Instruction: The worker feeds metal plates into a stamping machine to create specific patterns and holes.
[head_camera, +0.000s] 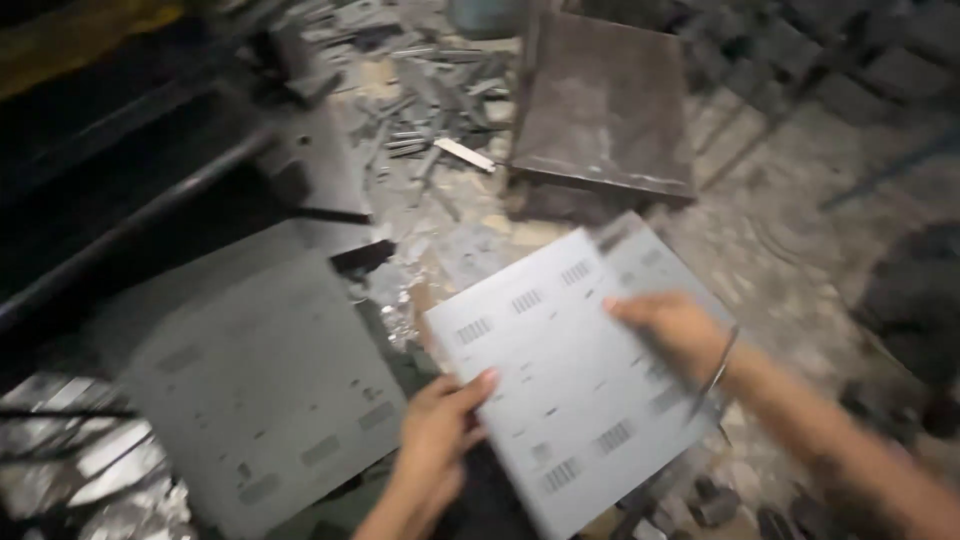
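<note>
A dark machine frame with a long steel bar (130, 215) filled the far left of the view. To the right of it lay a flat grey sheet-metal panel punched with small slots (265, 395), resting level and apart from the lighter sheet the hands held.

The left hand (435, 440) came up from the bottom edge, forearm nearly upright, wrist bent slightly right. Its fingers were curled, and the thumb lay over the lower left edge of a pale grey rectangular metal sheet with rows of punched slots (560, 370), pinching that edge. The pale sheet sat just right of the darker panel, tilted so that one corner pointed away from the person, its near end lifted over dark clutter.

The right hand (675, 330) reached in from the lower right, arm stretched diagonally across the frame, a thin bangle (715, 375) at the wrist. Its palm faced down with fingers loosely spread, pressed flat on the upper right part of the pale sheet; whether the fingers wrapped the far edge was blurred.

Beyond the pale sheet, a rusty brown square metal plate (605, 105) stood on the littered floor, with loose metal offcuts (440, 95) scattered to its left.
</note>
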